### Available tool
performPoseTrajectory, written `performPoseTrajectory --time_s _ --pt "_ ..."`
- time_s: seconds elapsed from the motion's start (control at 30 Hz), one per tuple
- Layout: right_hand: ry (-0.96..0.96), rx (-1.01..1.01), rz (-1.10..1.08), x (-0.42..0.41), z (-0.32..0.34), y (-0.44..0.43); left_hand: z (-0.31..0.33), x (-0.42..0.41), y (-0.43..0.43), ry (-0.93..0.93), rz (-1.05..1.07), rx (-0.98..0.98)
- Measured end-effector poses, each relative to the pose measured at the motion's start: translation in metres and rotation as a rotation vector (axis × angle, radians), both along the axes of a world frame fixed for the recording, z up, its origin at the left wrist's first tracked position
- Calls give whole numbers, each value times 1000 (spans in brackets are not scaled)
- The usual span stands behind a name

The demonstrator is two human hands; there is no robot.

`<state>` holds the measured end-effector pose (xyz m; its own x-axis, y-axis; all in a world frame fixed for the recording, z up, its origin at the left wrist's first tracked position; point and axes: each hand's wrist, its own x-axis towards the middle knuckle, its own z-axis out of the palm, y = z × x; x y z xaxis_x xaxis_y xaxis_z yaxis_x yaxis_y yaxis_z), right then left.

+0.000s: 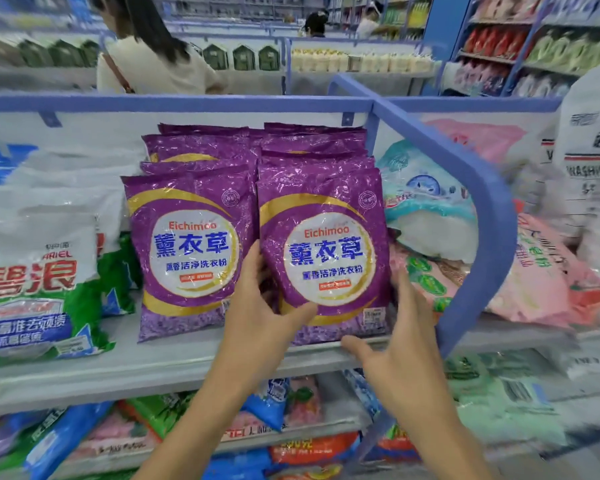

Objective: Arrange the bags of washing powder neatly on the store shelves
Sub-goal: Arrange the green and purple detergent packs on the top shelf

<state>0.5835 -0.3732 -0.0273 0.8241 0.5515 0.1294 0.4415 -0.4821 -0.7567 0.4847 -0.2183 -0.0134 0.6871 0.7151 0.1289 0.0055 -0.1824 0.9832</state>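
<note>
Two rows of purple washing powder bags stand upright on the grey top shelf. The front bag of the right row leans slightly back. My left hand grips its lower left edge, thumb across the front. My right hand is spread, fingers apart, touching the same bag's lower right side near the shelf lip. The front bag of the left row stands beside it, untouched. More purple bags are lined up behind both.
Green and white bags stand to the left. A blue divider rail curves on the right, with pink and teal bags piled behind it. Mixed bags fill the lower shelf. A person stands beyond the shelving.
</note>
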Motion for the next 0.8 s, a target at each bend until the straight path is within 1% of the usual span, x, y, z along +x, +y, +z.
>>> performPoseTrajectory --time_s 0.1,0.17,0.23,0.3,0.47,0.7,0.8 --pt "-48 -31 -31 3 0 1 -12 -19 -16 241 -20 73" --pt "-47 -57 -60 5 0 4 -14 -17 -21 314 33 140" --pt "-61 -56 -89 8 -1 10 -14 -11 -21 351 89 195" --pt "-83 -38 -111 9 -2 19 -15 -6 -19 347 118 218" --pt "-121 6 -142 18 -7 32 -13 0 -5 299 152 195" --pt "-199 39 -148 30 -11 49 -13 18 1 273 274 414" --pt "-214 75 -135 30 -13 50 -12 20 2 267 285 417"
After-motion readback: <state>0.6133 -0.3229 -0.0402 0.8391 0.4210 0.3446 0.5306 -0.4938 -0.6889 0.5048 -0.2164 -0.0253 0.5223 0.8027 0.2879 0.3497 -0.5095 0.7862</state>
